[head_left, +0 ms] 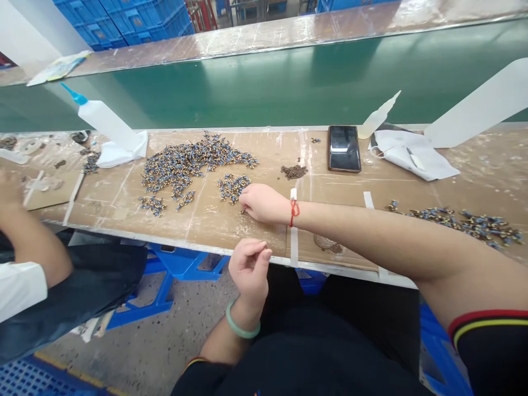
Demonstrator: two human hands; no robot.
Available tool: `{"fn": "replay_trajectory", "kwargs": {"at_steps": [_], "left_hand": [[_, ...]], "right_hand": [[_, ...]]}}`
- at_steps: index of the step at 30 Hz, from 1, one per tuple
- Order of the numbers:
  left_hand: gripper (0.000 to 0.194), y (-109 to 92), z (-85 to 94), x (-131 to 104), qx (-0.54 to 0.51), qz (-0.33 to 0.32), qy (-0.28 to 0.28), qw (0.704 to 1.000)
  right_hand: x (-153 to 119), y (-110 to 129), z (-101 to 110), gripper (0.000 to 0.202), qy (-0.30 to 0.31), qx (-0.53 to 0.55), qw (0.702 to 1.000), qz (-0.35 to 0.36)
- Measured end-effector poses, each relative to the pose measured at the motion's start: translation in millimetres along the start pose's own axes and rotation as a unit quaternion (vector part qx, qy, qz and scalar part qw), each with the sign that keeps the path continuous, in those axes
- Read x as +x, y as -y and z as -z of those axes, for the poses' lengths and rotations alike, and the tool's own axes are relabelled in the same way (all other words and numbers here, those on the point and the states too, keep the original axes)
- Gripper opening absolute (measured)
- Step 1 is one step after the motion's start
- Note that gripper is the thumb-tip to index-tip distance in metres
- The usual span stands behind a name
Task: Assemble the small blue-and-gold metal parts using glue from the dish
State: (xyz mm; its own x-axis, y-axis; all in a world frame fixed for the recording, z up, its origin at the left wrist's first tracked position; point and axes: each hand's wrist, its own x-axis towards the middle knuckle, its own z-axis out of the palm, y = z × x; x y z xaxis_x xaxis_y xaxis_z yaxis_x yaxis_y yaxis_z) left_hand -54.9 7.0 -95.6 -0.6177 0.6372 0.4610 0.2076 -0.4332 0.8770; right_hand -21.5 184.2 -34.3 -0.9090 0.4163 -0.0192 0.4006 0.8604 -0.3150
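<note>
My left hand [249, 269], with a pale green bangle at the wrist, is raised just in front of the bench edge. Its thumb and index finger pinch together on something too small to make out. My right hand [264, 203], wearing a red string bracelet, reaches down onto the cardboard-covered bench. Its fingers are bent at the right edge of a small pile of blue and gold parts [231, 187]; whatever they hold is hidden. A larger heap of the same parts [177, 165] lies behind and to the left. Small brown pieces [293, 171] form a pile beyond my right wrist.
A phone [344, 148] and a small glue bottle [379, 116] are at the back right. More blue parts [474, 223] lie beyond my right forearm. A white bottle [105, 124] leans at the back left. Another person's arm [37, 236] is at the far left.
</note>
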Motion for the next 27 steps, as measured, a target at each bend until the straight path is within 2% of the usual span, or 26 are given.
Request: {"fn": "replay_trajectory", "kwargs": {"at_steps": [3,6,9,13,15,17,21,24,27], "left_hand": [[0.014,0.8,1.8,4.5,-0.007,0.02,-0.027,0.999],[0.023,4.0,3.8,10.9,-0.027,0.056,-0.077,0.995],[0.03,7.1,3.6,17.0,-0.055,0.082,-0.111,0.989],[0.03,0.8,-0.4,22.7,-0.099,0.097,-0.112,0.984],[0.027,-10.2,-2.4,26.5,-0.144,0.114,-0.082,0.98],[0.022,-25.1,-4.0,32.3,-0.218,0.136,-0.023,0.966],[0.013,-52.9,-8.6,46.9,-0.355,0.157,0.098,0.916],[0.015,-63.3,-14.5,52.0,-0.384,0.161,0.156,0.896],[0.022,-67.5,-19.4,49.4,-0.371,0.165,0.187,0.894]], "right_hand": [[-1.4,-8.0,-6.5,0.019,-0.023,0.015,0.999,0.037],[-12.5,-15.4,-8.1,0.018,-0.052,0.029,0.997,0.055],[-35.1,-18.8,-0.2,0.024,-0.119,0.09,0.987,0.06],[-73.2,-14.9,18.7,0.017,-0.208,0.196,0.956,0.063],[-92.0,-7.9,25.9,0.016,-0.243,0.203,0.946,0.07],[-109.3,2.3,29.8,0.019,-0.289,0.174,0.937,0.091],[-137.0,25.7,33.3,0.026,-0.353,0.066,0.923,0.139],[-150.8,37.8,39.4,0.028,-0.36,-0.011,0.915,0.183],[-159.4,43.1,46.8,0.031,-0.346,-0.036,0.914,0.21]]}}
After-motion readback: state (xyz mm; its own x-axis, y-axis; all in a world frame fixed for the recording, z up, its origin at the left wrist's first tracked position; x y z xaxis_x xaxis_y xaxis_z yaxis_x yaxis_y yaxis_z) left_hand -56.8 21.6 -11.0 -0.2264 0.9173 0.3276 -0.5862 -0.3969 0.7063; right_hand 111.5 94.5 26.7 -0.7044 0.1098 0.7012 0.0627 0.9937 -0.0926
